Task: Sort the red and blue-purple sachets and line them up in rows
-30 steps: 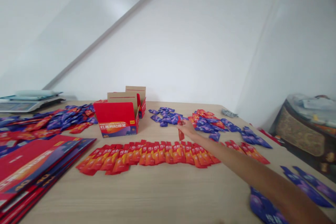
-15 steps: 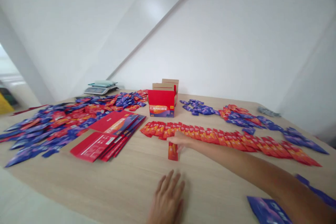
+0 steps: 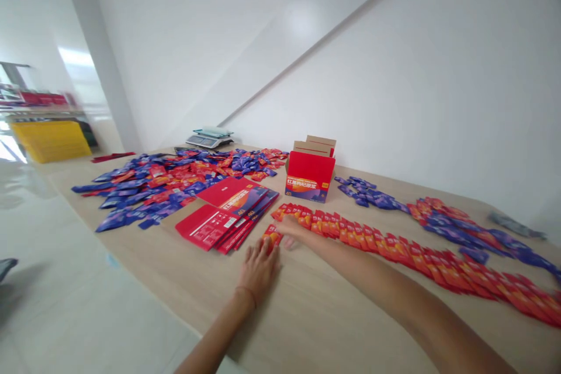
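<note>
A long overlapping row of red sachets [image 3: 394, 248] runs across the wooden table [image 3: 307, 315]. At its left end lies one red sachet [image 3: 270, 236], and both hands meet on it. My right hand [image 3: 290, 227] reaches in from the right and pinches the sachet's far end. My left hand [image 3: 259, 267] lies flat on the table, fingers stretched out, its fingertips touching the sachet's near end. An opened red carton [image 3: 310, 177] stands behind the row.
A stack of flat red carton blanks [image 3: 223, 217] lies left of the hands. Beyond it spreads a heap of purple and red sachets [image 3: 175, 178], with a scale [image 3: 209, 137] at the back. More purple and red sachets [image 3: 456, 225] lie on the right. The table's near edge borders open floor.
My right hand carried a red sachet from the far heap to the left end of the row. My left hand came forward to meet it. The view swung left.
</note>
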A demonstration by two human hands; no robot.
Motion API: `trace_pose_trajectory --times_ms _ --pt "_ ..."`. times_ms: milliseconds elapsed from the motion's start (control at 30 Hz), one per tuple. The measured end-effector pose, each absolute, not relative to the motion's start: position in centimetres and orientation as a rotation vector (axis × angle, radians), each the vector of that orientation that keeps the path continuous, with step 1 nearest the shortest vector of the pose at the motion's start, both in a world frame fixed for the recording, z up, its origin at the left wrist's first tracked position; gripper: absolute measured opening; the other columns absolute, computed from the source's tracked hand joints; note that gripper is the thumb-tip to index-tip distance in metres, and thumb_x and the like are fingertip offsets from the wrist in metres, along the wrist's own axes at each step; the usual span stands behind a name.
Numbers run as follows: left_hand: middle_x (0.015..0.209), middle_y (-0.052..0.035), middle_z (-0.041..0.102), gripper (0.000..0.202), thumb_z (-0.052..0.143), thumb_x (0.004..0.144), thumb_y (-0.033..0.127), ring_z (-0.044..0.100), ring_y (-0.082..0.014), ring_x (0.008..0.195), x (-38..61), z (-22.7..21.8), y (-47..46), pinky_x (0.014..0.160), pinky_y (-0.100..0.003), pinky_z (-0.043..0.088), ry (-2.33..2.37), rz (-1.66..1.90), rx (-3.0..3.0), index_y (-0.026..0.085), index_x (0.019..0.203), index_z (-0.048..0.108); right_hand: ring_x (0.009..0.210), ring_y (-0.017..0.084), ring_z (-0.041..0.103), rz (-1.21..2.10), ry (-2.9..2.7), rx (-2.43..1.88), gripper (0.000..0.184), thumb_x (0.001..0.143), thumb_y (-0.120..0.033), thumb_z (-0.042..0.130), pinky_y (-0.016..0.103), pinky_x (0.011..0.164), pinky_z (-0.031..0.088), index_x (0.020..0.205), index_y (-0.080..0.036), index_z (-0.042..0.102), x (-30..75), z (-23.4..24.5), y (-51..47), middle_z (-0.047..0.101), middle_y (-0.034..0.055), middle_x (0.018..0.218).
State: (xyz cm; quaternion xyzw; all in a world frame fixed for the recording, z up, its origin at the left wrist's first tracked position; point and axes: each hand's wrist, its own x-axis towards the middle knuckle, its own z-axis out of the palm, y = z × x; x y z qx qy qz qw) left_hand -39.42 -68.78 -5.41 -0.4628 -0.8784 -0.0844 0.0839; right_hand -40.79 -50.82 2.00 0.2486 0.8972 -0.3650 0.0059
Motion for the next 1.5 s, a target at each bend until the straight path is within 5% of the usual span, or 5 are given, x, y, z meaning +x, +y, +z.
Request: trace_pose_trajectory --times_ms 233,433,667,1000,1500 --pt "0.161 -0.0143 0.043 0.048 0.047 0.104 0.036 0.039 -0.0329 0.149 -41.5 -6.4 -69.4 0.120 -0.050 0.037 -2.572 -0.373 -1.419 0.024 0.150 0.053 0.140 0.033 0.050 -0.529 3.075 0.488 0.036 0.096 -0.027 0.051 0.047 0.118 0.034 0.124 -0.022 0.072 -35.2 3.5 -44.3 0.066 0.0124 0.139" --pt "0.160 -0.0136 0.045 0.045 0.043 0.105 0.034 0.043 -0.0295 0.147 -42.6 -5.8 -68.8 0.120 -0.048 0.036 -2.558 -0.362 -1.401 0.023 0.147 0.056 0.160 0.030 0.007 -0.235 3.098 0.007 0.067 0.097 -0.024 0.044 0.056 0.127 0.003 0.163 -0.024 0.031 -34.7 0.5 -42.9 0.024 0.0048 0.171" --pt "0.163 -0.0092 0.041 0.050 0.040 0.106 0.039 0.031 -0.0300 0.153 -42.5 -6.5 -69.2 0.123 -0.054 0.030 -2.481 -0.471 -1.357 0.025 0.153 0.050 0.157 0.030 0.022 -0.328 3.018 -0.008 0.063 0.101 -0.041 0.044 0.047 0.128 0.017 0.160 -0.018 0.039 -36.2 -0.1 -42.4 0.027 0.0112 0.170" --pt "0.166 -0.0087 0.036 0.058 0.036 0.106 0.050 0.032 -0.0318 0.153 -43.4 -8.1 -68.6 0.123 -0.052 0.030 -2.488 -0.356 -1.322 0.026 0.157 0.044 0.157 0.038 -0.015 -0.412 3.079 0.493 0.090 0.100 -0.069 0.030 0.063 0.123 -0.008 0.167 -0.012 0.011 -35.7 -3.1 -43.7 -0.005 0.0160 0.172" --pt "0.166 -0.0067 0.034 0.061 0.040 0.104 0.052 0.028 -0.0309 0.155 -43.8 -8.1 -68.4 0.124 -0.053 0.028 -2.449 -0.352 -1.328 0.027 0.159 0.041 0.157 0.046 -0.009 -0.542 3.074 0.801 0.098 0.096 -0.079 0.021 0.068 0.120 -0.011 0.166 -0.011 0.014 -35.2 -2.2 -42.9 -0.002 0.0177 0.172"
